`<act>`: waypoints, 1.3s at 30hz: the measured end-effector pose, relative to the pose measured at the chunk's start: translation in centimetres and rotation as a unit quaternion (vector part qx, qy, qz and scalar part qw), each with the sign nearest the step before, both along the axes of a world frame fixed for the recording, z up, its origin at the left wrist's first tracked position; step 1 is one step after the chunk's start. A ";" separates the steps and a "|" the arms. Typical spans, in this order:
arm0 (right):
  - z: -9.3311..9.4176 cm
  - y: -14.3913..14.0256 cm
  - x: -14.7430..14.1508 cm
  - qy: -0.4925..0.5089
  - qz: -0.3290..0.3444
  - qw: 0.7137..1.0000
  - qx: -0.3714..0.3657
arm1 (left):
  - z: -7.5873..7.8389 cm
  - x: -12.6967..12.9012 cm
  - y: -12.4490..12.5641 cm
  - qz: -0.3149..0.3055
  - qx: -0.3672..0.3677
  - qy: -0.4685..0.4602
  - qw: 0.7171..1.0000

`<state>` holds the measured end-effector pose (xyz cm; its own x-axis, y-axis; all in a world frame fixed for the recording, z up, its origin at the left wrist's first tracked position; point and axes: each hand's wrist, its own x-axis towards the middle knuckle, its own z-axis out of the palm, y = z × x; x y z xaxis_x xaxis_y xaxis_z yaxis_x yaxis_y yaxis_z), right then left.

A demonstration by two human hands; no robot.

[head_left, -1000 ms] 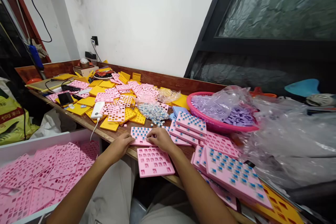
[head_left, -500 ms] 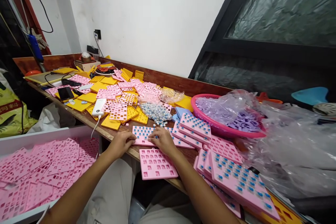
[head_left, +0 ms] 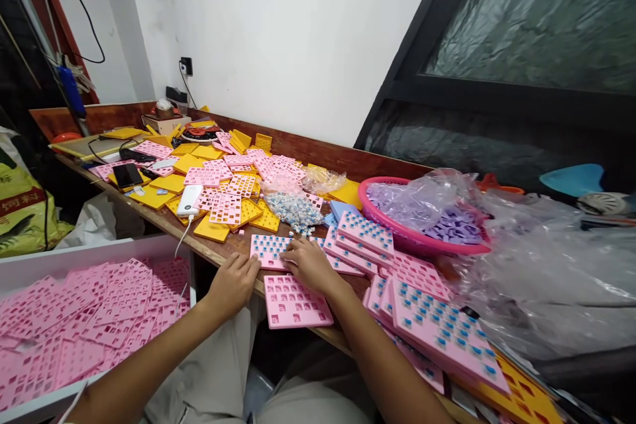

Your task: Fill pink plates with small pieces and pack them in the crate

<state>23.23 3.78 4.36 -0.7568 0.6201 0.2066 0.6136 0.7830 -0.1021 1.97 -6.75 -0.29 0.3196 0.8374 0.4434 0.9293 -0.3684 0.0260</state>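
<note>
A pink keypad board (head_left: 265, 244) with rows of small blue-topped key switches lies near the table's front edge. My left hand (head_left: 236, 279) is closed at its left edge, thumb side touching the board. Over its lower right part my right hand (head_left: 309, 264) is bent down, fingers pressed together; whatever they hold is hidden. In front of it, a second pink board (head_left: 297, 305) with open square sockets juts over the table edge. Behind, a pile of loose blue-and-white switches (head_left: 294, 211) spills toward the board.
Stacked pink boards with switches (head_left: 437, 318) stand to the right. Beyond them sits a pink basket (head_left: 365, 202) of purple pieces under plastic. Yellow boards (head_left: 211, 230) and pink plates cover the left, beside a white power bank (head_left: 189, 201). A white bin (head_left: 99, 252) holds pink plates.
My left hand has turned more knuckles-up and shifted slightly toward the board's corner. My right hand stays over the board, its fingers a little lower. The view has moved slightly.
</note>
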 end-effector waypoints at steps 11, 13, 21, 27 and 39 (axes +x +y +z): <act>-0.1 0.1 1.1 0.046 0.039 0.997 -0.044 | 0.4 1.6 3.5 -0.077 -0.006 -0.018 0.997; -0.6 1.0 1.3 0.094 0.032 0.992 -0.073 | 0.3 1.5 3.5 -0.084 -0.014 -0.023 0.996; -2.2 3.9 1.2 0.182 -0.089 0.979 -0.027 | 0.3 1.4 3.8 -0.113 -0.025 -0.078 0.990; -2.9 4.9 0.8 0.133 -0.103 0.986 -0.016 | 0.2 1.3 4.4 -0.087 -0.019 -0.154 0.984; -3.7 5.6 0.6 0.032 -0.108 0.994 -0.008 | 2.3 2.5 7.0 -0.126 -0.089 -0.144 0.977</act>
<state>23.85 9.39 0.66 -0.5913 0.7705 0.2382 0.7592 0.6314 -0.1576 4.42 0.25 2.00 0.4093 0.8203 0.3996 0.7537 -0.5508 0.3586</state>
